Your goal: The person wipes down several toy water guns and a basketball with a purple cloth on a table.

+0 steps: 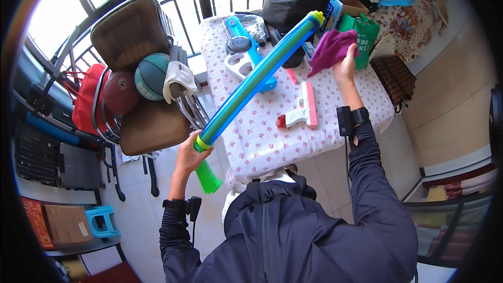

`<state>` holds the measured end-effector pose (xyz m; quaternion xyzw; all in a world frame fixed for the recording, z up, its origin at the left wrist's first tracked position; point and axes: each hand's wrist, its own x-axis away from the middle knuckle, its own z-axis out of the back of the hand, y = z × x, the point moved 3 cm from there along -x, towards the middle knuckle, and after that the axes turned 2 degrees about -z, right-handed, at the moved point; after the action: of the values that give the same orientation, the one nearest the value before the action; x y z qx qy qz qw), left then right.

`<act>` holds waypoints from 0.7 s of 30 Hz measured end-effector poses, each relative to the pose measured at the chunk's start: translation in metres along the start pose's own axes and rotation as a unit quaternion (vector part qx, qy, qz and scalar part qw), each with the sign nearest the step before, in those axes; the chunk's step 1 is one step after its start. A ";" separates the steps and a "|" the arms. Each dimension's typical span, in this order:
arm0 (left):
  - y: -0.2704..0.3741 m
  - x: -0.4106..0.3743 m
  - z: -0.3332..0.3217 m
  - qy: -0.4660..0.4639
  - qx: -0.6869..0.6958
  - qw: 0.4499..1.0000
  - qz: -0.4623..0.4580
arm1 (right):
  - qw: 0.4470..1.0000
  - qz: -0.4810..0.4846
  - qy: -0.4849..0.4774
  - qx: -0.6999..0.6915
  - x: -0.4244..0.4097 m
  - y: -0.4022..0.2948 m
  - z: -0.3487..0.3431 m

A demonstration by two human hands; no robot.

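Observation:
My left hand [189,154] grips a long toy tube [257,86], likely a pump water shooter, just at the yellow ring above its bright green handle. The see-through blue tube has a green core and slants up to the right over the table, ending in a yellow cap. In my right hand [346,67] is a crumpled purple cloth [332,51], held beside the tube's upper end but apart from it. Below lies a white and pink toy pistol [302,108] with a red translucent part. A blue and white toy gun [245,55] rests partly hidden behind the tube.
A flowered tablecloth [259,149] covers the table. Behind are a black bag [289,2], a green bag [363,35] and a cardboard box [349,0]. At left, a brown folding chair [153,129] carries two basketballs [151,76]. A blue stool [102,222] stands lower left.

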<state>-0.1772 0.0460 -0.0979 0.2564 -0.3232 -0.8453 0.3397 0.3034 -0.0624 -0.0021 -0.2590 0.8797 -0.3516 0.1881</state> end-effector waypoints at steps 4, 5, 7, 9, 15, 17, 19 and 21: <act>0.027 -0.010 -0.003 -0.018 0.016 1.000 -0.015 | 0.990 -0.087 -0.055 -0.100 0.024 0.013 -0.037; 0.032 -0.013 -0.004 -0.027 0.014 0.999 -0.017 | 0.985 -0.092 -0.089 -0.118 0.027 0.008 -0.049; 0.038 -0.014 -0.008 -0.036 0.002 0.999 -0.025 | 0.970 -0.109 -0.155 -0.153 0.032 0.006 -0.067; 0.046 -0.014 -0.010 -0.042 0.001 0.999 -0.020 | 0.975 -0.116 -0.173 -0.077 0.048 0.013 -0.089; 0.072 -0.018 -0.017 0.010 -0.001 0.999 -0.031 | 0.962 -0.183 -0.200 -0.038 0.111 0.082 -0.111; 0.074 -0.020 -0.017 0.011 0.002 1.000 -0.014 | 0.946 -0.230 -0.223 -0.041 0.138 0.102 -0.116; 0.081 -0.023 -0.020 0.028 -0.008 0.999 -0.013 | 0.933 -0.245 -0.264 -0.030 0.169 0.109 -0.129; 0.088 -0.029 -0.027 0.050 0.011 0.999 -0.013 | 0.932 -0.245 -0.269 0.012 0.185 0.135 -0.119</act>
<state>-0.1048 0.0084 -0.0462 0.3060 -0.3118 -0.8320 0.3418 0.0517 -0.0250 -0.0452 -0.5487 0.7013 -0.3148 0.3286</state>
